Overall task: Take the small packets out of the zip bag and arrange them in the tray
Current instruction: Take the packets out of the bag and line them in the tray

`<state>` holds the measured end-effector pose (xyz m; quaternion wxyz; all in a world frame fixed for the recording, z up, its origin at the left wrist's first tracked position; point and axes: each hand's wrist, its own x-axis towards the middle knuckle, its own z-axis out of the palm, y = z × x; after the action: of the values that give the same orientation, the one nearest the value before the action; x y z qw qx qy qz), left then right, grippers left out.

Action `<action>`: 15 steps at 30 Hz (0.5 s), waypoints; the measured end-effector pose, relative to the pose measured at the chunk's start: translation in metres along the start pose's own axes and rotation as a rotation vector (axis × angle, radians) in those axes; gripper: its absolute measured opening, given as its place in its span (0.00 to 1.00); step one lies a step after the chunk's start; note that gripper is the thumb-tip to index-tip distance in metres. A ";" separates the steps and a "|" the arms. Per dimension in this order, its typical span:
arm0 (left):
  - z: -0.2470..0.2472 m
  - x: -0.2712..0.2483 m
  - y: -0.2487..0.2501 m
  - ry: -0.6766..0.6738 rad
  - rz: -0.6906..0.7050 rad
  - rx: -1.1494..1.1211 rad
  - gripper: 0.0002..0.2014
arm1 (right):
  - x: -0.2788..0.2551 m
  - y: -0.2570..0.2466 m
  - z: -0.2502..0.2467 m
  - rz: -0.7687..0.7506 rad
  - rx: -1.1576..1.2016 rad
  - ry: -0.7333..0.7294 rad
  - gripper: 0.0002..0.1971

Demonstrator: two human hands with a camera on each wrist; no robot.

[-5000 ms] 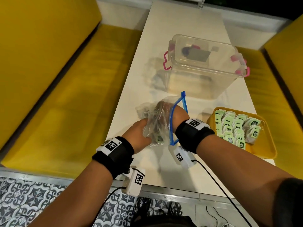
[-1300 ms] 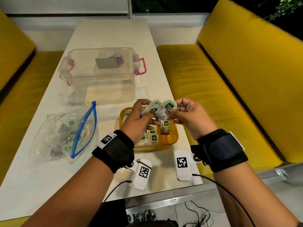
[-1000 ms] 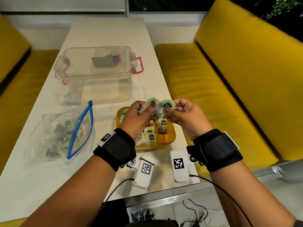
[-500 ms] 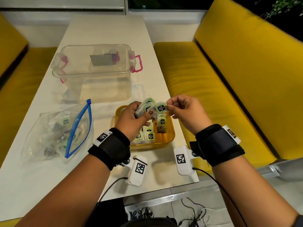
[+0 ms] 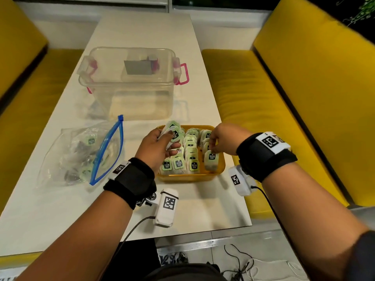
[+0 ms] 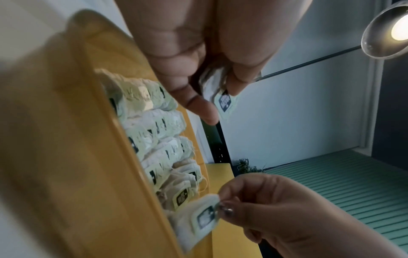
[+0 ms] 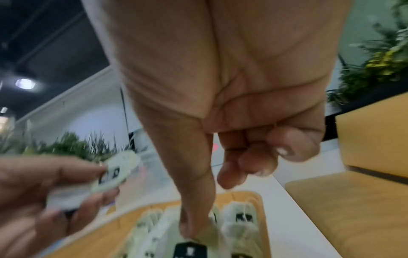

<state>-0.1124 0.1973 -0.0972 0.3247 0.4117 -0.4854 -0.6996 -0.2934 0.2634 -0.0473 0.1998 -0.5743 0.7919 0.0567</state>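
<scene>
An orange-yellow tray [image 5: 190, 178] sits near the table's front right edge, with several green-labelled small packets [image 5: 191, 157] standing in rows in it. My left hand [image 5: 170, 142] hovers over the tray's left end and grips a small bunch of packets [image 5: 172, 130]. At the tray's right side, my right hand [image 5: 211, 147] pinches the top of one packet [image 5: 211, 161] that stands in the right row. The left wrist view shows that pinched packet [image 6: 203, 218] at the tray's wall [image 6: 66, 139]. The clear zip bag [image 5: 81, 153] with a blue seal lies open to the left, packets inside.
A clear plastic box [image 5: 129, 84] with pink handles stands behind the tray and bag. Yellow benches [image 5: 253, 110] flank the white table [image 5: 60, 216]. Cables hang from my wrist cameras over the front edge.
Five seconds ago my right hand was inside the zip bag. Since one second ago both hands came down to the tray, and my right hand carried one packet into the right row.
</scene>
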 end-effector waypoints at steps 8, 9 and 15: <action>-0.006 -0.001 0.001 -0.025 -0.070 -0.139 0.08 | 0.028 0.001 0.017 0.113 -0.093 -0.014 0.09; -0.008 -0.001 0.000 -0.026 -0.076 -0.144 0.08 | 0.029 0.002 0.018 0.122 -0.099 -0.013 0.09; -0.012 -0.003 0.002 -0.051 -0.076 -0.128 0.12 | 0.034 0.008 0.019 0.177 -0.058 0.076 0.08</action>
<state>-0.1006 0.1948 -0.0971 0.3112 0.3902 -0.4319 -0.7512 -0.3053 0.2425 -0.0788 0.1471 -0.5091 0.8447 0.0752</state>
